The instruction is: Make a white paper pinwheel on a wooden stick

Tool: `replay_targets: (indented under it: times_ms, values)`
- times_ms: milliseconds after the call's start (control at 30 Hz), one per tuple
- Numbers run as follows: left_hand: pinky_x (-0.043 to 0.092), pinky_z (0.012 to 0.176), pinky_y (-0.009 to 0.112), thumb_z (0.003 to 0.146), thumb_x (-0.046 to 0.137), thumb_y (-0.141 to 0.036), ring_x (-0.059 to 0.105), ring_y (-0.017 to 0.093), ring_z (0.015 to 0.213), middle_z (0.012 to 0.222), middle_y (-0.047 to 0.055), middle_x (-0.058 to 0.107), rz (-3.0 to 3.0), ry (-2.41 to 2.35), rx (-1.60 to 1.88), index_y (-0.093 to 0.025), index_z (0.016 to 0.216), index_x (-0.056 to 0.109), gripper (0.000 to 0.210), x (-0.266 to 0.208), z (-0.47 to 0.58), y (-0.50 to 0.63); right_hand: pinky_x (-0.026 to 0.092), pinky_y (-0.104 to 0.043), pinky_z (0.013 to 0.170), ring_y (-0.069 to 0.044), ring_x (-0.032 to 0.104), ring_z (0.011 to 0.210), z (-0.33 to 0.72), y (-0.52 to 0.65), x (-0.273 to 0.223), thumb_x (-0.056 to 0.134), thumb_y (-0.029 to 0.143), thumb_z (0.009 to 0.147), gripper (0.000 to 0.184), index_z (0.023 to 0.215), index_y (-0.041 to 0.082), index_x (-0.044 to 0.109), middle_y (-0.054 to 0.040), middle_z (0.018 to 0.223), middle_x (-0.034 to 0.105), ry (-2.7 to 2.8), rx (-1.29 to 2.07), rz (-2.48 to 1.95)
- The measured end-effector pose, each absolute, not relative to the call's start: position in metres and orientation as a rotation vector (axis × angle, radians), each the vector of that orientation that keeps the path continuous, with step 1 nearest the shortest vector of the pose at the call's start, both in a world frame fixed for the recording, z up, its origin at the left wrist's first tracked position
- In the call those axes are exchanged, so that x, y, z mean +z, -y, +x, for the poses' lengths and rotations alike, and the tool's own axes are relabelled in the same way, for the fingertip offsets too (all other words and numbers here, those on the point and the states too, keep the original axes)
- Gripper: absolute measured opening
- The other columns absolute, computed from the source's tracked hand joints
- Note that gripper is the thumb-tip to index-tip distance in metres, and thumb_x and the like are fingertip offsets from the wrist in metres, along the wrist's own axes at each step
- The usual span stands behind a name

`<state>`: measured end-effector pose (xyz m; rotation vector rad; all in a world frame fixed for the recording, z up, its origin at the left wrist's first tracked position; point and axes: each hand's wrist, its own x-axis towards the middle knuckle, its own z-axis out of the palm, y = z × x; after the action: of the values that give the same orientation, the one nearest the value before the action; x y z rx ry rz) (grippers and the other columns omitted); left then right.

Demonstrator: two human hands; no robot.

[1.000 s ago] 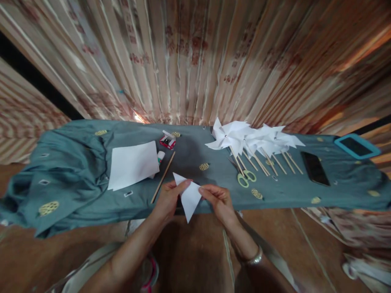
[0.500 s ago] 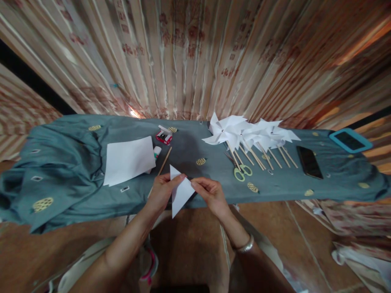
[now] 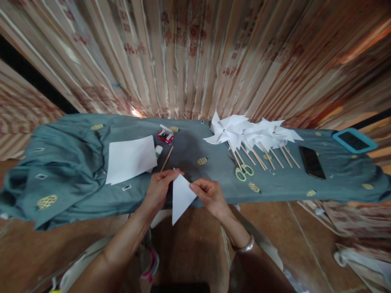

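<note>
A sheet of white paper (image 3: 182, 197), folded into a triangle, is held between my two hands over the table's front edge. My left hand (image 3: 160, 185) pinches its upper corner, and my right hand (image 3: 209, 194) grips the right-hand corner between thumb and fingers. Just beyond my left hand a thin wooden stick (image 3: 167, 158) lies on the cloth, its near end hidden by the hand. Left of it rests a stack of white paper (image 3: 131, 159), with a glue stick (image 3: 158, 151) against its right side.
Several white paper pinwheels (image 3: 232, 129) on wooden sticks lie at the back right. Green-handled scissors (image 3: 244, 171) sit in front of them. Farther right are a black phone (image 3: 312, 162) and a blue-framed tablet (image 3: 354, 141). A small open red box (image 3: 165, 134) stands behind the glue stick.
My left thumb and fingers have shifted up to the paper's top corner. The folded triangle has turned a little and dropped slightly nearer to me.
</note>
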<state>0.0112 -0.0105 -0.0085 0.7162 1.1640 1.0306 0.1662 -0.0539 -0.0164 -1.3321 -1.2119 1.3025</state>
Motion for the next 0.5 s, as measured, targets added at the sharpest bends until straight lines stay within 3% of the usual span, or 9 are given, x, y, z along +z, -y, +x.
replay_targets:
  times_ms: [233, 333, 433, 500]
  values:
    - [0.029, 0.046, 0.022, 0.052, 0.081, -0.042, 0.044, 0.008, 0.047, 0.049, -0.001, 0.057, 0.676, -1.176, 1.068, -0.011, 0.062, 0.073, 0.033, -0.003, 0.012, 0.008, 0.036, -0.023, 0.051, -0.010, 0.048, 0.051, 0.174, 0.056, -0.015, 0.067, 0.049, 0.075, 0.035, 0.060, 0.018, 0.064, 0.0022, 0.052, 0.059, 1.230, 1.307, -1.352]
    - [0.034, 0.048, 0.023, 0.055, 0.081, -0.046, 0.048, 0.010, 0.048, 0.051, -0.001, 0.059, 0.603, -1.083, 1.063, -0.012, 0.067, 0.073, 0.037, 0.001, 0.017, 0.010, 0.038, -0.023, 0.051, -0.010, 0.049, 0.050, 0.182, 0.053, -0.012, 0.069, 0.050, 0.074, 0.036, 0.058, 0.019, 0.064, 0.0016, 0.051, 0.060, 1.218, 1.269, -1.356]
    - [0.046, 0.059, 0.028, 0.061, 0.076, -0.054, 0.062, 0.019, 0.064, 0.065, 0.005, 0.069, 0.524, -0.908, 0.999, -0.012, 0.074, 0.073, 0.044, 0.002, 0.024, 0.015, 0.037, -0.024, 0.050, -0.010, 0.047, 0.047, 0.189, 0.047, -0.006, 0.071, 0.054, 0.070, 0.038, 0.054, 0.019, 0.064, 0.0016, 0.049, 0.059, 1.132, 1.239, -1.366]
    - [0.049, 0.069, 0.031, 0.062, 0.077, -0.050, 0.067, 0.024, 0.077, 0.073, 0.008, 0.072, 0.504, -0.864, 0.955, -0.013, 0.078, 0.072, 0.041, 0.002, 0.028, 0.019, 0.036, -0.024, 0.048, -0.010, 0.046, 0.045, 0.191, 0.042, -0.003, 0.072, 0.057, 0.067, 0.041, 0.054, 0.019, 0.064, 0.0016, 0.048, 0.059, 1.049, 1.250, -1.360]
